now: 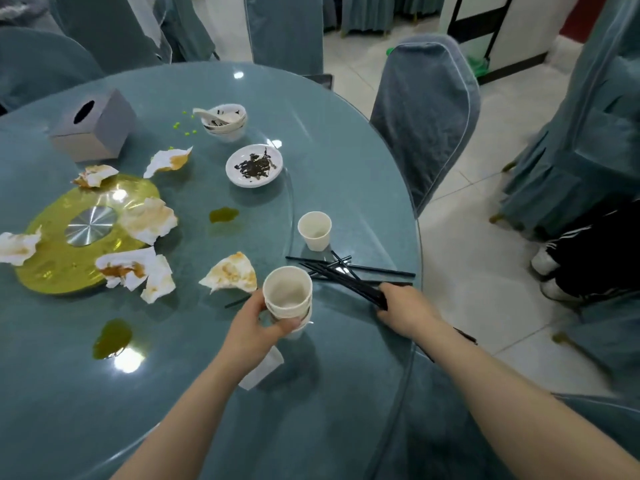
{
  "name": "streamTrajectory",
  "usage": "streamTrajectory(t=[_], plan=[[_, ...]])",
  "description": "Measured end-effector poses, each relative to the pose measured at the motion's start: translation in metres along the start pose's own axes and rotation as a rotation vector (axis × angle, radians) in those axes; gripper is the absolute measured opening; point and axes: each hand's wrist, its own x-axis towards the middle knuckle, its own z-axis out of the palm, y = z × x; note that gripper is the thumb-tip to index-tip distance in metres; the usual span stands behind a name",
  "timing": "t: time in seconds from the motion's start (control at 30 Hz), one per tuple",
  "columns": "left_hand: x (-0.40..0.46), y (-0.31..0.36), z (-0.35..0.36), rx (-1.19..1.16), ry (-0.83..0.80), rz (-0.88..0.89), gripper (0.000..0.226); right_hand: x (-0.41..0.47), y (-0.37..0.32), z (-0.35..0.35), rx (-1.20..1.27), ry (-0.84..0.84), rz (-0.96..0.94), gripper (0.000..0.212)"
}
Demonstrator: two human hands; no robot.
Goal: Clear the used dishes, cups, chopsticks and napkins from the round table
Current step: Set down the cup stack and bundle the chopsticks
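I see the left hand (pixel 258 325) curled round a stack of paper cups (pixel 288 296), thumb on the near side, held just above the round table (pixel 346 174). Right hand (pixel 403 306) fingers clamp a bundle of black chopsticks (pixel 346 276) near the table edge. 1 loose cup (pixel 314 231) stands just beyond.

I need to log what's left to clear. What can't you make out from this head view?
- How many cups are nested in the cup stack: the left hand covers its lower part.
- Chopsticks count: they overlap, and the right hand hides their near ends.
- The table's left side, with one napkin: cut off by the frame edge.
- Tissue box contents: opening too dark.
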Motion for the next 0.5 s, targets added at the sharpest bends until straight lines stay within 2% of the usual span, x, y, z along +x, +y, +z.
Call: streamTrajectory(t=[0.17,0.3,0.5], plan=[[-0.005,-0.024,0.008,0.169,0.030,0.030,0.060,0.002,0.000,0.001,-0.036,0.002,-0.033,0.023],[-0.010,-0.042,0.009,0.140,0.113,0.034,0.073,0.000,-0.002,0.003,-0.039,0.015,-0.041,0.020],[-0.017,-0.046,0.017,0.114,0.249,0.059,0.059,-0.003,-0.010,-0.003,-0.069,-0.009,-0.068,0.015]])
